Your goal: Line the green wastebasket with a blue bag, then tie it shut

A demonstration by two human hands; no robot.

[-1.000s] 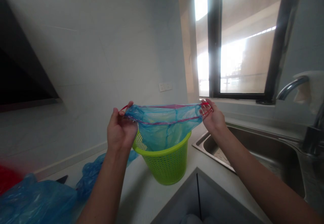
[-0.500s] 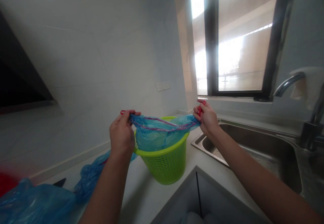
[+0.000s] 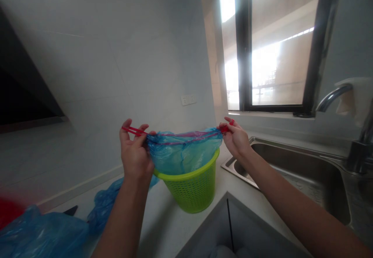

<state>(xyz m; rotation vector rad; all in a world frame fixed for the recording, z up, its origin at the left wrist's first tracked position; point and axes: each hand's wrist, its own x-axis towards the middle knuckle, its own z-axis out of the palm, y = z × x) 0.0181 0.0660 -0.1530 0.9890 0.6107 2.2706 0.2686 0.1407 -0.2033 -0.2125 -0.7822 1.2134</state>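
A blue plastic drawstring bag (image 3: 183, 155) stands partly inside a green perforated basket (image 3: 190, 196), its gathered mouth stretched level above the rim. My left hand (image 3: 135, 153) pinches the bag's left corner, and a red drawstring loop (image 3: 134, 130) is pulled out taut over its fingers. On the other side my right hand (image 3: 235, 139) grips the right corner, with more red drawstring bunched in its fingers. The basket rests upright on the white counter (image 3: 159, 215). What is in the bag cannot be seen.
To the right is a steel sink (image 3: 297, 172) with a curved faucet (image 3: 335, 96). More blue plastic bags (image 3: 43, 230) lie at the left, near something red (image 3: 10, 211). A grey cabinet front (image 3: 210, 234) is below the counter edge. A wall socket (image 3: 188, 100) sits behind.
The left-hand drawstring loop has been drawn out longer as my left hand moved left and its fingers spread. The bag's mouth is more gathered and narrower. My right hand shifted slightly left.
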